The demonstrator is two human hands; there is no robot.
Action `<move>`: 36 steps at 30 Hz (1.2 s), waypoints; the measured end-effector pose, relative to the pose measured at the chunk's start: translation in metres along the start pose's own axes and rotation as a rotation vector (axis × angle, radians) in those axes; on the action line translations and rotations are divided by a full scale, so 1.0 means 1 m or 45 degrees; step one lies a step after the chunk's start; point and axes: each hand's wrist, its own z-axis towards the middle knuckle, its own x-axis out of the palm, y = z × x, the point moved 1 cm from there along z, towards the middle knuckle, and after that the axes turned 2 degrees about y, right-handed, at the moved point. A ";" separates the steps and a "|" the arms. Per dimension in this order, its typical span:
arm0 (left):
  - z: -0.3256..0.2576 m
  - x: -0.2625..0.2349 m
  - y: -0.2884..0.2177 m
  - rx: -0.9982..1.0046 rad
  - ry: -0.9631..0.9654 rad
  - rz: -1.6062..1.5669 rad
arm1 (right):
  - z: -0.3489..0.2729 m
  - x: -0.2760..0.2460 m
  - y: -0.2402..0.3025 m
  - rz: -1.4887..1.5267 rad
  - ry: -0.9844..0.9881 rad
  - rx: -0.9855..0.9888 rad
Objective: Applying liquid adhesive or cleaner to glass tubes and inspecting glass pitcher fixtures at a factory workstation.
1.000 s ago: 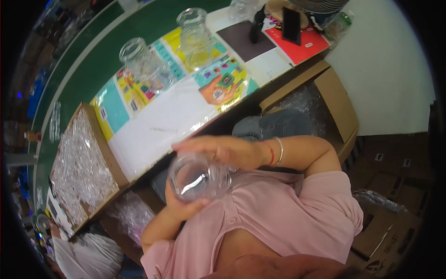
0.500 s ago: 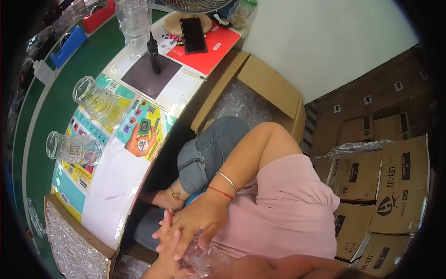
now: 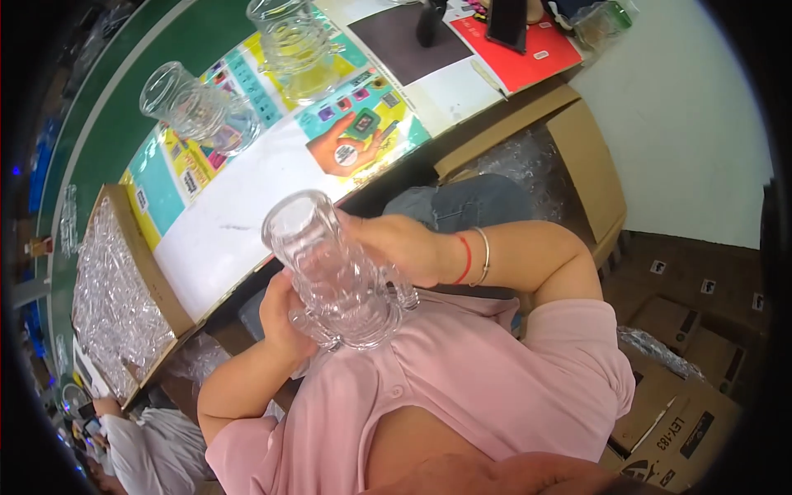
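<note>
white and bright printed sheets cover most of the near part of the table (image 3: 214, 247), and that shiny top is my first worry: smooth stuff set down carelessly could slide on it. right by the edge there's a big brown carton (image 3: 590, 165) with a flap up and clear wrapping (image 3: 528, 169) inside, so anything nudged off that side could drop in. the shallow box (image 3: 148, 264) at the left end is heaped with clear crinkly bits (image 3: 111, 297), and a wide elbow might spill some. next, two clear vessels (image 3: 293, 49) on the table, near each other; a sloppy reach could knock one into the other

main thing is the held vessel (image 3: 338, 285), up in front of the chest and leaning a bit. can't tell if it's glass or plastic, but if glass, a drop could crack it. the right hand (image 3: 404, 247) grips its right side and the left hand (image 3: 289, 318) its lower left, fingers partly hidden behind. slick walls plus one loose palm would cause a slip. phone (image 3: 507, 25) is well apart, low risk. last, the metal bracelet (image 3: 486, 252) could scratch the vessel if that wrist rolls in
</note>
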 end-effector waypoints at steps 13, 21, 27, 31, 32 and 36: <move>-0.011 0.028 -0.030 -0.018 0.220 -0.088 | 0.002 0.017 0.015 0.033 0.345 0.006; -0.040 0.013 -0.026 -0.147 0.015 0.120 | -0.017 0.011 -0.004 -1.174 0.155 -0.322; -0.042 0.031 -0.011 0.864 0.894 1.415 | -0.034 0.046 -0.016 -1.424 0.775 -0.759; -0.045 0.030 -0.005 1.034 0.900 1.667 | -0.035 0.049 -0.017 -1.822 0.923 -0.870; -0.045 0.028 -0.004 1.034 0.903 1.675 | -0.032 0.046 -0.017 -1.822 0.917 -0.834; -0.037 0.013 -0.008 0.905 0.799 1.404 | -0.024 0.040 -0.022 -1.715 0.782 -0.807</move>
